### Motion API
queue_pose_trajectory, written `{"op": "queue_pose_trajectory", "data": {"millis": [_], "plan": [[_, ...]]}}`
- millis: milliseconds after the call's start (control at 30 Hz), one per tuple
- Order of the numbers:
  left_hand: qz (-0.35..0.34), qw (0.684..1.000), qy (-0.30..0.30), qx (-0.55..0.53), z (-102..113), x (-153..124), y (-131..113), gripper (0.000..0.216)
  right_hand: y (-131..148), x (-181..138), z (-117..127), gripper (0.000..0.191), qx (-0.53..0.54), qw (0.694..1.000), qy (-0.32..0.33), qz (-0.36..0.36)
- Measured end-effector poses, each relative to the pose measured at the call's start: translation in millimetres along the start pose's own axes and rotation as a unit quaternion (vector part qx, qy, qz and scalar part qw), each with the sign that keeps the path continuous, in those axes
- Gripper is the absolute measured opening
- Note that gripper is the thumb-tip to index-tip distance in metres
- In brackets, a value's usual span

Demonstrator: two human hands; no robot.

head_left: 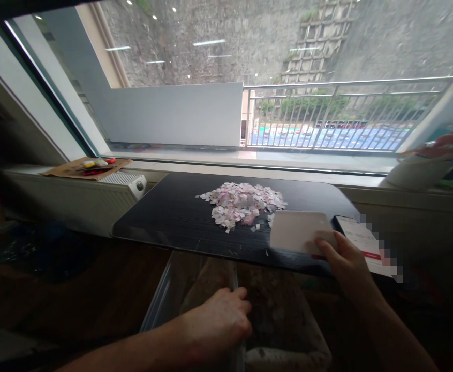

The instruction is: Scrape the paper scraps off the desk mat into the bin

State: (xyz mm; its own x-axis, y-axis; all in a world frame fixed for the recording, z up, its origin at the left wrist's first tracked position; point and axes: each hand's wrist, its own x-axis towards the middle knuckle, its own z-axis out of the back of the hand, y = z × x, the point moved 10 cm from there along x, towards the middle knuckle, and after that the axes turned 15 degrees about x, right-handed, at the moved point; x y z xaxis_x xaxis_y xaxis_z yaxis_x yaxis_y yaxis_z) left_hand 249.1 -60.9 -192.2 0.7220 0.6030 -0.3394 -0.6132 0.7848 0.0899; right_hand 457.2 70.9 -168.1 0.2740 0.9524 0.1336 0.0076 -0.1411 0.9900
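Observation:
My right hand (345, 258) grips a flat, pale rectangular plastic sheet (296, 231) by its right edge, over the right part of the black table (152, 217). Left of the sheet lies a heap of small white and pink paper scraps (244, 201), with a few bits scattered around it. Below the table's front edge, my left hand (226, 315) is closed on the rim of a clear plastic bin (164, 294). Its fingertips are partly hidden.
A device with a timer display (360, 237) lies at the table's right end, partly pixelated. At left, a radiator (94, 201) carries brown paper (59, 170) with small coloured items. A pale container (416, 173) stands on the right sill. Dark bags (51, 248) sit on the floor.

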Motion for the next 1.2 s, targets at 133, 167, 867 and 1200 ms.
{"op": "queue_pose_trajectory", "data": {"millis": [133, 167, 867, 1200], "plan": [[0.001, 1.0, -0.001, -0.001, 1.1, -0.6, 0.0, 0.014, -4.7, -8.9, -9.5, 0.025, 0.031, 0.998, 0.041, -0.041], [0.004, 1.0, -0.003, 0.0, 1.5, -0.7, 0.5, 0.015, -5.2, -11.2, -11.0, 0.025, 0.037, 0.997, 0.052, -0.051], [-0.003, 1.0, -0.003, 0.007, -7.4, 3.2, -1.3, 0.014, 11.2, 12.8, -12.5, 0.03, -0.002, 0.999, -0.006, 0.043], [0.0, 1.0, 0.001, 0.019, -6.7, 2.1, -2.6, 0.012, 27.7, 15.6, -36.3, 0.032, -0.084, 0.992, 0.007, 0.096]]}}
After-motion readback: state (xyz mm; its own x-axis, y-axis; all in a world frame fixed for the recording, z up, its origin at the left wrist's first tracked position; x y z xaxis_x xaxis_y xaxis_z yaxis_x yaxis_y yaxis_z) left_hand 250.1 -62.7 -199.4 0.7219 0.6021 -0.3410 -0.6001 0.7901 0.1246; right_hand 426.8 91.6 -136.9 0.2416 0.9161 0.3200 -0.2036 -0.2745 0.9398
